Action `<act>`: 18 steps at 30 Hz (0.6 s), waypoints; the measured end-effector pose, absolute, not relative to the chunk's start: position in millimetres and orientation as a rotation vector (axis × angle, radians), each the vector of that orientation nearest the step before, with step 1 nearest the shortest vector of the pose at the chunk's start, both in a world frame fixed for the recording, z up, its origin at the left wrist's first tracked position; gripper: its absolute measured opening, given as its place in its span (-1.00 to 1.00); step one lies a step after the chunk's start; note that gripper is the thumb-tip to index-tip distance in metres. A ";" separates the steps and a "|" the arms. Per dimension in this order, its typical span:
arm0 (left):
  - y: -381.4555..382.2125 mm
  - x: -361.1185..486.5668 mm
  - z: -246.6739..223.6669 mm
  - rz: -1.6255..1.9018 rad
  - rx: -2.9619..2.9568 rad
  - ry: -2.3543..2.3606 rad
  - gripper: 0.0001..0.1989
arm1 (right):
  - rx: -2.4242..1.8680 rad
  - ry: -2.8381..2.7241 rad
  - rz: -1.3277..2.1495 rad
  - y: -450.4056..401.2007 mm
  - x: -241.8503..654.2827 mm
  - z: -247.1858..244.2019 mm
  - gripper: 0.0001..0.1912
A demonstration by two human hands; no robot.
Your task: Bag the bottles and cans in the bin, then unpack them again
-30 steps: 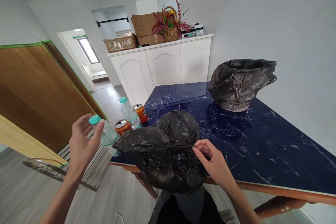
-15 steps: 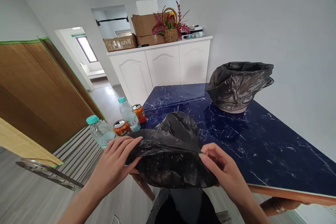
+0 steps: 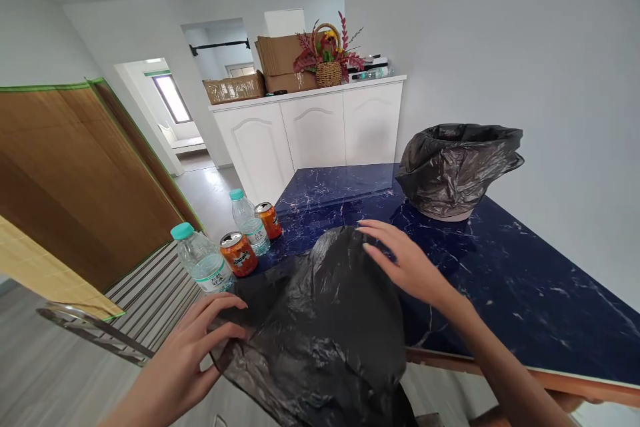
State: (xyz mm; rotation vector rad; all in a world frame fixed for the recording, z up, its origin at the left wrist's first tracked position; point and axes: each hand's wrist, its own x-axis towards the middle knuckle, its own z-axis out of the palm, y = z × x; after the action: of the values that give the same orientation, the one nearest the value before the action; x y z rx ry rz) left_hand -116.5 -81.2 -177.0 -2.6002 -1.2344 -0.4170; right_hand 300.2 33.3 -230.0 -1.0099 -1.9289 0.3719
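Note:
A black plastic bag (image 3: 320,327) lies spread over the near table edge and hangs down toward me. At its left edge, my left hand (image 3: 193,350) rests with fingers apart, the fingertips touching the plastic. My right hand (image 3: 407,263) is by the bag's upper right, fingers stretched out, with thumb and index finger apart; whether the tips touch the bag is hard to tell. Left of the bag stand two clear water bottles with teal caps, one nearer (image 3: 200,260) and one farther (image 3: 250,223). Beside them are two orange soda cans, a near one (image 3: 239,255) and a far one (image 3: 269,220).
A bin lined with a black bag (image 3: 455,173) stands on the blue marbled table (image 3: 520,280) at the back right. Beyond is a white cabinet (image 3: 315,133) with cardboard boxes (image 3: 285,60) and a flower basket (image 3: 329,73). A metal rack (image 3: 145,293) is at left.
The bag's folded upper part has opened out flat and its lower end hangs closer to me. My left hand has moved down and left; my right hand has moved up to the bag's far side.

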 end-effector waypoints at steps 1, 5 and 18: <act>-81.3 -118.2 -180.1 -0.389 -2.600 -1.231 -0.56 | -1.001 -2.078 0.355 44.2 292.5 -234.9 -0.50; -78.4 -120.3 -193.8 -0.292 -2.593 -1.224 -0.53 | -1.214 -2.531 0.306 62.9 275.2 -262.2 -0.29; -68.4 -12.2 -195.7 -0.606 -2.870 -1.197 -0.50 | -1.749 -2.065 -0.250 25.0 351.6 -294.6 -0.27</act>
State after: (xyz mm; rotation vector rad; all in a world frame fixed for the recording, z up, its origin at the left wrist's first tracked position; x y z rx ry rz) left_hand -12.2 -68.4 -195.7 -2.8698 -1.1970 -0.6058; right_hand 351.6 25.0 -294.6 -1.7491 -2.0653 -0.2498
